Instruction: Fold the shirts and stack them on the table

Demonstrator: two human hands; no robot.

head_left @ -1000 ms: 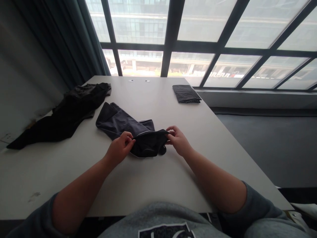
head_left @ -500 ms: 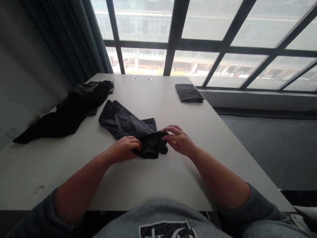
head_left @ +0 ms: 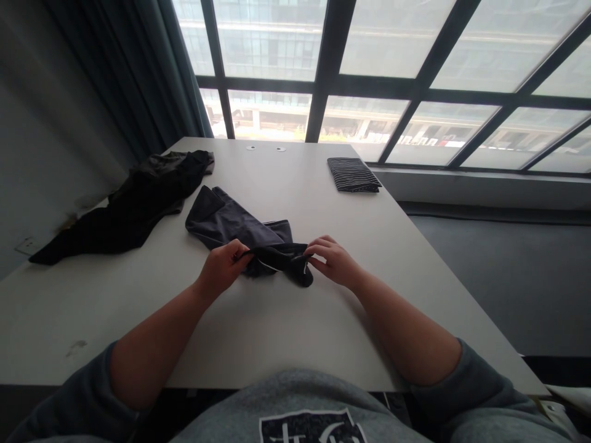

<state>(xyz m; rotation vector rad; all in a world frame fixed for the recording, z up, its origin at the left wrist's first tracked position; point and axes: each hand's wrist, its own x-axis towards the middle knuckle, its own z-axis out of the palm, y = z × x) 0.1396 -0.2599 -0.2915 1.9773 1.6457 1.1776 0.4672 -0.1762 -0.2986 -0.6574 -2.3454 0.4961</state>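
A dark grey garment lies crumpled across the white table in front of me, one long folded part reaching to the upper left. Its near black edge is bunched and stretched between my two hands, with a thin white line along it. My left hand pinches the left end of this edge between thumb and fingers. At the other end my right hand grips the cloth with its fingertips. A dark rounded bit of the garment hangs down beside the right fingers. Its exact kind cannot be made out.
A heap of black and dark clothes lies on the table's left side. Near the right edge sits a folded black cloth with white stripes. Behind the table are a window and a dark curtain.
My left hand has moved slightly up and left, now pinching the edge's end. The black flap that hung open between my hands has been pulled up into a narrow, twisted band.
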